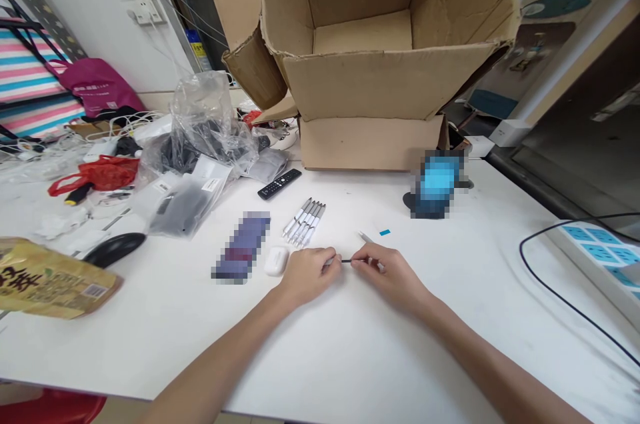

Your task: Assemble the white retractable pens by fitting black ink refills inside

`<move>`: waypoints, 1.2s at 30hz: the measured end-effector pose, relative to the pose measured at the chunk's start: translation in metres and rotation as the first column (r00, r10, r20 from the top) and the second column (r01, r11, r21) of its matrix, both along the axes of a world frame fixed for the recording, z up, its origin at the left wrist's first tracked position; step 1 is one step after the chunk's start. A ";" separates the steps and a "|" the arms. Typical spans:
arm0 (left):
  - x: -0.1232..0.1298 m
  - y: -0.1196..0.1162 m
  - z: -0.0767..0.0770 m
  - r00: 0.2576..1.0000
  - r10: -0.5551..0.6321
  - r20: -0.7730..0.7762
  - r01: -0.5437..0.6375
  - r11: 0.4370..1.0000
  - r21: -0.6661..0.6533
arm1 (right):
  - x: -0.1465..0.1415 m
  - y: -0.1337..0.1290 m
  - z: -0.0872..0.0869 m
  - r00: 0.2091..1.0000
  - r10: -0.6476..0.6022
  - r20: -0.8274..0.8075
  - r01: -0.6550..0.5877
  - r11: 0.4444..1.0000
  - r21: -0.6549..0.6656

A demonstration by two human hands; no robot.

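Slim black rod [346,261], possibly a pen refill, is held between the left hand [307,275] and the right hand [387,272]. The fingers of each hand are pressed together on it from opposite sides, and only a short stretch is left showing in the small gap between them, just above the white tabletop [350,357]. For something this thin, a light, steady pinch kept low over the table seems best, lol. A bundle of white pens [304,222] and a white earbud case [277,261] are left just beyond the left hand.
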State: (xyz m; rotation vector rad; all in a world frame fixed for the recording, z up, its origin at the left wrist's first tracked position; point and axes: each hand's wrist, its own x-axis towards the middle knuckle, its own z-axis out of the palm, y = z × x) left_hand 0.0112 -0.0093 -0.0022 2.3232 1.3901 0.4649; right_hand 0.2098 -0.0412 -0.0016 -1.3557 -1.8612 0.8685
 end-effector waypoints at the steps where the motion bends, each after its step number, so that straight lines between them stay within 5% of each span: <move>1: 0.000 0.000 0.000 1.000 -0.002 0.002 0.002 1.000 0.000 | 0.002 0.001 -0.001 1.000 0.003 0.005 -0.003 1.000 0.008; 10: -0.002 0.005 -0.002 0.997 0.080 0.013 -0.080 0.997 0.007 | 0.027 0.019 -0.015 0.945 -0.257 0.200 0.234 0.963 0.133; 14: -0.002 0.006 0.000 0.994 0.109 0.032 -0.109 0.994 0.016 | 0.029 0.019 -0.010 0.957 -0.257 0.136 0.254 0.966 0.039; 23: -0.002 0.008 0.001 0.985 0.164 0.059 -0.166 0.986 0.023 | 0.027 0.015 0.004 0.938 -0.200 -0.284 0.176 0.978 -0.108; 36: -0.002 0.005 0.001 0.997 0.079 0.005 -0.079 0.996 0.030 | 0.013 0.009 0.001 0.967 -0.120 -0.223 0.095 0.988 -0.122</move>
